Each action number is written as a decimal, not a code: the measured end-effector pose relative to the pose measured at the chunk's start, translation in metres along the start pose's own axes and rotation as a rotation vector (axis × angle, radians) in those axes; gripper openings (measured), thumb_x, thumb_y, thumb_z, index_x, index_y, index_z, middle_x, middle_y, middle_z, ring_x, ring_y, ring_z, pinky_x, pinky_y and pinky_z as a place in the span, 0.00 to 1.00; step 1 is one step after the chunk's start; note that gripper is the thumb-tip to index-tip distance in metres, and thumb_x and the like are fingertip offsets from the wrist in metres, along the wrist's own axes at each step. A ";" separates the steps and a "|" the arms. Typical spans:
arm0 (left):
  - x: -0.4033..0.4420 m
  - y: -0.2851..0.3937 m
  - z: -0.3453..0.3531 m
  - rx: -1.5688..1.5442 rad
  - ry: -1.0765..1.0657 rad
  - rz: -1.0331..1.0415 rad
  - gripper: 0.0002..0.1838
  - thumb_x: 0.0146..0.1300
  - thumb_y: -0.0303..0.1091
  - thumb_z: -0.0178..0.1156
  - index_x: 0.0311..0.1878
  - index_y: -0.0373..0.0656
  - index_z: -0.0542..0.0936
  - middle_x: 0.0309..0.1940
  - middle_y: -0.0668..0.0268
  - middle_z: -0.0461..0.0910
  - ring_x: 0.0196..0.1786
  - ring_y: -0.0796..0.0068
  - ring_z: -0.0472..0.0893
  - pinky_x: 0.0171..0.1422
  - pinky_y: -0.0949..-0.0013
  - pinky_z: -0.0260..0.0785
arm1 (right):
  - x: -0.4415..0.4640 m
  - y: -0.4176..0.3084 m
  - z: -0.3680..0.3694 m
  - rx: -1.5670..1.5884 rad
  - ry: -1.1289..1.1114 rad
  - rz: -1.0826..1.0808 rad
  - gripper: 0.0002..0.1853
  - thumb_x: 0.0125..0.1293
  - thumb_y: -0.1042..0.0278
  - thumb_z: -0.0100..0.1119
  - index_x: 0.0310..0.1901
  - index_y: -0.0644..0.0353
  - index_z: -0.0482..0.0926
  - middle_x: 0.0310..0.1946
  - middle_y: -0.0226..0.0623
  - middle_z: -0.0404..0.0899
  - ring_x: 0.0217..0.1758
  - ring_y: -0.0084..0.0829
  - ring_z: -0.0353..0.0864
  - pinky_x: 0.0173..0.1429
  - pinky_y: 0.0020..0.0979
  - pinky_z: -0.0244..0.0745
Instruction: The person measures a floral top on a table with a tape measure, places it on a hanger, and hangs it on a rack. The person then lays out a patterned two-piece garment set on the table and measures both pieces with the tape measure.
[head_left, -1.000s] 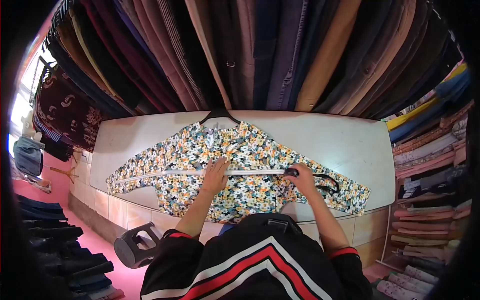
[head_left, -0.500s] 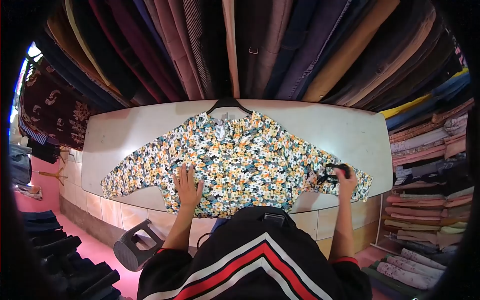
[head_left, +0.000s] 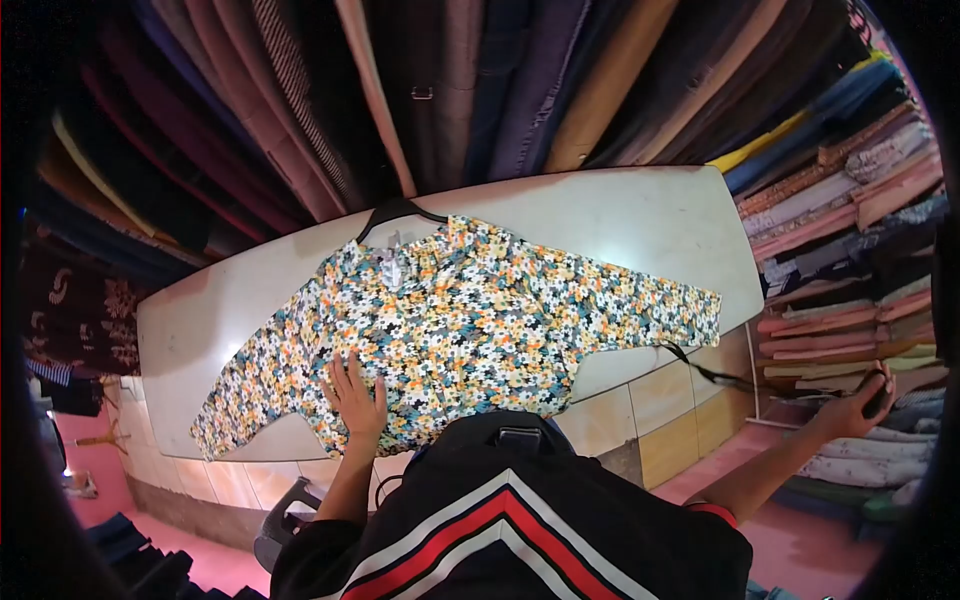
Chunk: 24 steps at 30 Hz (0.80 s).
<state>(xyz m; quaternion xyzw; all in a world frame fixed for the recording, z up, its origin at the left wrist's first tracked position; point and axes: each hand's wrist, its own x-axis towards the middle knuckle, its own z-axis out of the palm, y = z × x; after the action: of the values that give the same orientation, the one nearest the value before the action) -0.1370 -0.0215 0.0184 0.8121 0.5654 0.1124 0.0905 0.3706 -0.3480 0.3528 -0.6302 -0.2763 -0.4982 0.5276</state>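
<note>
A floral long-sleeved blouse (head_left: pixel 450 320) lies spread out on a white table, sleeves out to both sides. A black hanger (head_left: pixel 392 210) shows at its collar. My left hand (head_left: pixel 355 400) rests flat on the lower left of the blouse, fingers stretched out. Out to the right, past the table, my right hand (head_left: pixel 855 408) is closed on a bunched black strap (head_left: pixel 722 378). The strap's loose end trails back to the cuff of the right sleeve. What exactly the bunch in my fist is cannot be made out.
Hung trousers (head_left: pixel 520 90) line the far side of the white table (head_left: pixel 640 195). Folded clothes (head_left: pixel 830 345) are stacked along the right. A dark plastic stool (head_left: pixel 285 525) stands at lower left, with dark folded garments (head_left: pixel 140 555) beyond it.
My right hand has swung from over the right sleeve out past the table's right end, drawing the black strap out. The view has turned and shifted; my left hand stays on the blouse.
</note>
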 end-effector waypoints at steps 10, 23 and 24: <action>0.060 0.109 0.003 -0.603 0.048 0.237 0.19 0.61 0.30 0.57 0.55 0.35 0.71 0.50 0.51 0.71 0.50 0.58 0.71 0.55 0.58 0.62 | -0.231 -0.040 0.066 0.335 -0.987 1.045 0.07 0.65 0.71 0.50 0.42 0.58 0.78 0.40 0.29 0.76 0.40 0.21 0.73 0.47 0.23 0.69; 0.092 0.214 0.029 -1.040 -0.823 -0.050 0.08 0.60 0.32 0.62 0.38 0.38 0.83 0.32 0.68 0.82 0.32 0.84 0.77 0.37 0.76 0.70 | -0.347 -0.094 0.131 0.486 -1.468 0.606 0.21 0.63 0.60 0.58 0.52 0.61 0.66 0.38 0.45 0.75 0.41 0.40 0.76 0.46 0.34 0.70; 0.104 0.207 0.037 -0.832 -0.597 0.115 0.06 0.60 0.28 0.60 0.39 0.41 0.83 0.28 0.68 0.82 0.30 0.81 0.77 0.35 0.73 0.70 | -0.342 -0.094 0.132 0.450 -1.479 0.617 0.21 0.62 0.59 0.59 0.51 0.62 0.67 0.37 0.45 0.75 0.40 0.40 0.77 0.46 0.35 0.70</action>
<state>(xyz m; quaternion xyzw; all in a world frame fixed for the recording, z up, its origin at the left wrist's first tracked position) 0.0943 0.0039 0.0480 0.7339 0.3768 0.0961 0.5569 0.2127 -0.1354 0.0816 -0.7220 -0.4596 0.2785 0.4359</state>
